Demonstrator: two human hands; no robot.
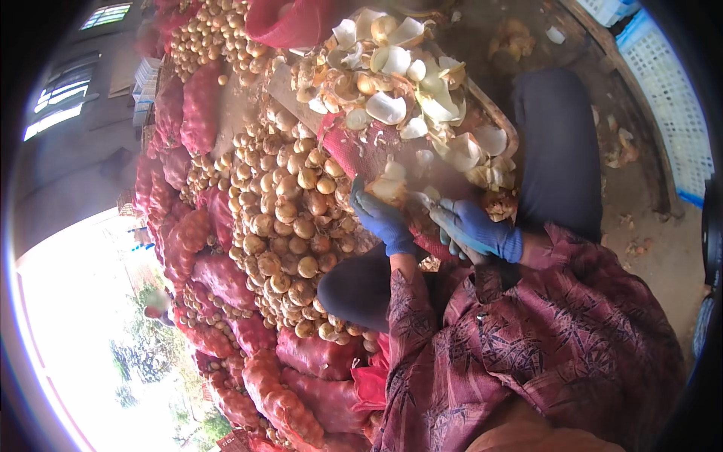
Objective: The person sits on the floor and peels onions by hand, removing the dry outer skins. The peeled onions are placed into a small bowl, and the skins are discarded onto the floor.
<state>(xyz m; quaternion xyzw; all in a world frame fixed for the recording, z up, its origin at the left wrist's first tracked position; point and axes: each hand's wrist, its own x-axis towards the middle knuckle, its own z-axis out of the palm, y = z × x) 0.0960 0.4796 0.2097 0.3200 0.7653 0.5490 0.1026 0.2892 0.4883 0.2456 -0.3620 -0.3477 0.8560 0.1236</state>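
Observation:
My left hand [379,217], in a blue knitted work glove, is closed around an onion [390,189] with pale flesh showing, just beyond the palm. Close to its right, my right hand [471,226], gloved the same way, grips a small knife whose blurred blade [419,198] points at the onion. Fingers and palm hide most of the knife's handle. Below both hands lies red mesh cloth [435,243]. Past them, onion skins and peeled pale layers [387,107] lie heaped beside more red mesh [353,147].
A large pile of unpeeled onions [288,212] spreads to the left, with full red mesh sacks [223,277] beyond it. My bent knees flank the work area. A curved wooden edge [497,116] borders the skins. Blue and white plastic crates [666,101] stand at the far right.

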